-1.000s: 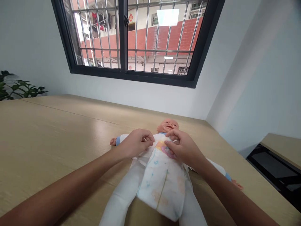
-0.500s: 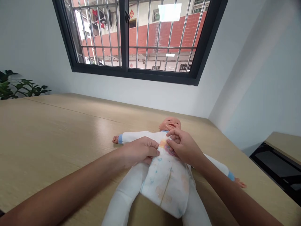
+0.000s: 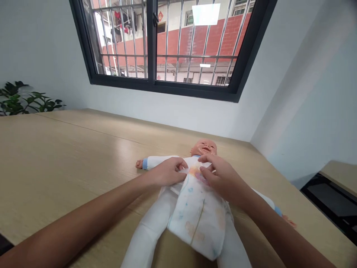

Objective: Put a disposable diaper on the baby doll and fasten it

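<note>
A baby doll (image 3: 205, 148) in a white outfit with blue cuffs lies on its back, head toward the window and arms spread. Over its belly and between its legs is a white diaper (image 3: 195, 216) with faint blue and orange prints and a yellowish line down the middle. My left hand (image 3: 169, 172) is closed at the diaper's upper left edge, pinching a thin whitish part of it. On the other side, my right hand (image 3: 223, 176) presses thumb and fingers onto the diaper's front top, near a coloured patch (image 3: 199, 174). Part of that edge is hidden under my right fingers.
The doll rests on a wide wooden table (image 3: 83, 156) that meets the white wall. A dark-framed window (image 3: 152, 44) with bars is above. A green plant (image 3: 26, 100) stands at the far left, and a black panel (image 3: 331, 201) lies at the right.
My left hand has shifted up along the diaper's edge, and a whitish piece now shows at its fingertips. My right hand stays nearly in place. The view has moved slightly.
</note>
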`<act>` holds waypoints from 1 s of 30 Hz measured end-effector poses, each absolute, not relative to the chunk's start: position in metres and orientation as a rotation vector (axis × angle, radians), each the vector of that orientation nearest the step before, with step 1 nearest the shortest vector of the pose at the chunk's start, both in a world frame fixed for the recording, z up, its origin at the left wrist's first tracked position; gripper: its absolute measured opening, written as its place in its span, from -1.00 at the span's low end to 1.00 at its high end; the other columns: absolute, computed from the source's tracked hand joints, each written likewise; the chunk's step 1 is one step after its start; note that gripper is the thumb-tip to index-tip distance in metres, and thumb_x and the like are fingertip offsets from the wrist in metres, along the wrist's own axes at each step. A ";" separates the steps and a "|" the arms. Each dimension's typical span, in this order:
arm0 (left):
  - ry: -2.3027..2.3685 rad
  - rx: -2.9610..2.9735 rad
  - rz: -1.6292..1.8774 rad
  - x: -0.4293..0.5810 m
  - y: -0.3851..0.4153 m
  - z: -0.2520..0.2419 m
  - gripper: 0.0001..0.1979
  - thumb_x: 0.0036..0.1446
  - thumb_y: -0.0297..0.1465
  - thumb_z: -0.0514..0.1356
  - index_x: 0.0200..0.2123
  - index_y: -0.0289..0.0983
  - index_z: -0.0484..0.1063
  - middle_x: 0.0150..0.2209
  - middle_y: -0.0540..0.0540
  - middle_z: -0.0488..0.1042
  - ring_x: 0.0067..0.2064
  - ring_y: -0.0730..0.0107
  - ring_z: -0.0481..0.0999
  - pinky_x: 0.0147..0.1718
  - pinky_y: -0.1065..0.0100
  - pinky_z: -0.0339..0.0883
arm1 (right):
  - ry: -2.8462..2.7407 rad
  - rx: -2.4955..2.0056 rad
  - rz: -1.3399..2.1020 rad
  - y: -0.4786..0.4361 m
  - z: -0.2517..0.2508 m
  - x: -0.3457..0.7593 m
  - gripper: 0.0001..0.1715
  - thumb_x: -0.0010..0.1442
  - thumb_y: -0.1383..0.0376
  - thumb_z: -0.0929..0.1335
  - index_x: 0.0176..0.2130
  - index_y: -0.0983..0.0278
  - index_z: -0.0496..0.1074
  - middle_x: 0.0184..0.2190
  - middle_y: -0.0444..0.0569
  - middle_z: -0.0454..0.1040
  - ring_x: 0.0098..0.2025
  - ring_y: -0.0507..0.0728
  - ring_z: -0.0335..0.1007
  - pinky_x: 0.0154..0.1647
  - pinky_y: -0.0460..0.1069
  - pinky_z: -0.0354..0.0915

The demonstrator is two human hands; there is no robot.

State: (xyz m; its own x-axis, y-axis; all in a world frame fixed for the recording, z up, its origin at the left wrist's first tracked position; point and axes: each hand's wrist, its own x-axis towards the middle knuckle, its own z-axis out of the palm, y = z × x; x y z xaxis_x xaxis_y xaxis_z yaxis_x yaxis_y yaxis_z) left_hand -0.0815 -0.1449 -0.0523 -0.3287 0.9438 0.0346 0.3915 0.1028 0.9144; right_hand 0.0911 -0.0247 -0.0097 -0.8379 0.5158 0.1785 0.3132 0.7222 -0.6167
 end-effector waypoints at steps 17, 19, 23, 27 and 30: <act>1.696 1.180 0.970 -0.103 -0.144 -0.044 -0.77 -0.17 -0.26 0.25 -0.64 -0.29 0.35 -0.62 -0.03 0.31 -0.56 0.44 0.22 -0.55 0.38 0.08 | -2.802 -0.046 0.521 -0.029 -0.027 0.093 -0.55 0.17 0.52 0.16 -0.16 0.10 0.45 -0.08 -0.12 0.42 -0.07 0.12 0.34 -0.07 0.07 0.32; 1.777 1.212 0.938 -0.114 -0.147 -0.046 -0.81 -0.15 -0.28 0.24 -0.61 -0.28 0.39 -0.56 -0.06 0.38 -0.53 0.41 0.27 -0.54 0.37 0.11 | -2.809 -0.015 0.479 -0.028 -0.029 0.093 -0.56 0.20 0.51 0.16 -0.14 0.10 0.44 -0.05 -0.13 0.42 -0.04 0.13 0.33 -0.03 0.09 0.32; 2.062 1.312 0.855 -0.144 -0.159 -0.046 -0.91 -0.12 -0.37 0.22 -0.51 -0.29 0.46 -0.46 -0.08 0.46 -0.44 0.35 0.34 -0.50 0.37 0.10 | -2.821 0.024 0.379 -0.024 -0.032 0.092 -0.57 0.25 0.47 0.16 -0.09 0.08 0.44 0.02 -0.14 0.40 0.02 0.14 0.31 0.04 0.11 0.32; 2.159 1.409 0.605 -0.155 -0.168 -0.038 -0.81 -0.13 -0.31 0.31 -0.40 -0.27 0.51 -0.37 -0.06 0.51 -0.38 0.30 0.40 -0.45 0.38 0.14 | -2.824 0.058 0.317 -0.022 -0.034 0.094 -0.50 0.24 0.49 0.16 0.00 0.07 0.42 0.06 -0.13 0.39 0.05 0.15 0.28 0.07 0.13 0.31; 2.204 1.477 0.433 -0.144 -0.168 -0.036 -0.73 -0.12 -0.22 0.34 -0.37 -0.26 0.51 -0.34 -0.09 0.52 -0.31 0.20 0.44 -0.36 0.32 0.21 | -2.825 0.058 0.325 -0.023 -0.034 0.094 -0.51 0.26 0.48 0.14 0.00 0.07 0.41 0.06 -0.15 0.38 0.04 0.15 0.28 0.05 0.14 0.32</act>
State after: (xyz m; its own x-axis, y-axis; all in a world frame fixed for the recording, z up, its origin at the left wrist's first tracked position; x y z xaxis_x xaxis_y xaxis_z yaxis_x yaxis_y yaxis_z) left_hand -0.1439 -0.1684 -0.0358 -0.3255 0.9259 -0.1916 0.7848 0.3776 0.4914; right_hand 0.0942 -0.0233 -0.0341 -0.9553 -0.0063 0.2954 -0.0732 0.9737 -0.2159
